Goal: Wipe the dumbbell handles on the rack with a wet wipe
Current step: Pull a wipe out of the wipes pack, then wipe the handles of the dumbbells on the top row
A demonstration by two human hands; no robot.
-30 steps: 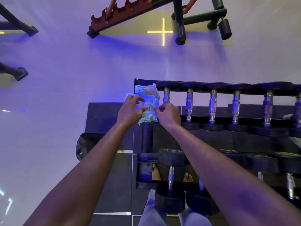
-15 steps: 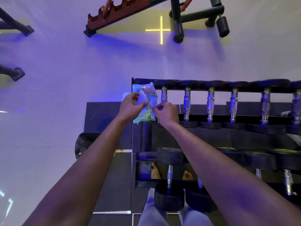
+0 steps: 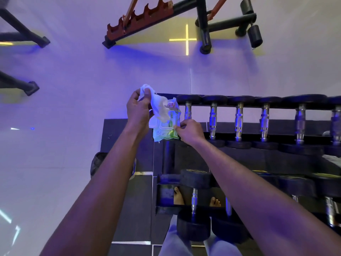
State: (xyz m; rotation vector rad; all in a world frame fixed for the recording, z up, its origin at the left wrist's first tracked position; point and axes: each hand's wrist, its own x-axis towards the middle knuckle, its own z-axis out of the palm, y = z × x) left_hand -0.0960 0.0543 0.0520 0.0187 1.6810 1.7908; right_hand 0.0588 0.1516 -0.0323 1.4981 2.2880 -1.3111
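Observation:
A green pack of wet wipes (image 3: 166,129) lies on the left end of the dumbbell rack (image 3: 167,159), its lid flap open. My left hand (image 3: 138,111) pinches a white wet wipe (image 3: 156,104) and has drawn it up out of the pack. My right hand (image 3: 189,131) pinches the pack's right edge and holds it down. Several dumbbells with chrome handles (image 3: 213,117) sit in a row on the top shelf to the right. More dumbbells (image 3: 193,200) rest on the lower shelf, partly hidden by my right forearm.
A red and black bench frame (image 3: 147,21) stands on the pale floor beyond the rack. Black machine feet (image 3: 31,88) reach in from the far left. A dark round object (image 3: 96,164) sits on the floor beside the rack's left end. My bare feet (image 3: 179,196) show under the rack.
My left hand has lifted up and away from the pack, pulling a white wipe out with it. My right hand stays on the pack's right edge.

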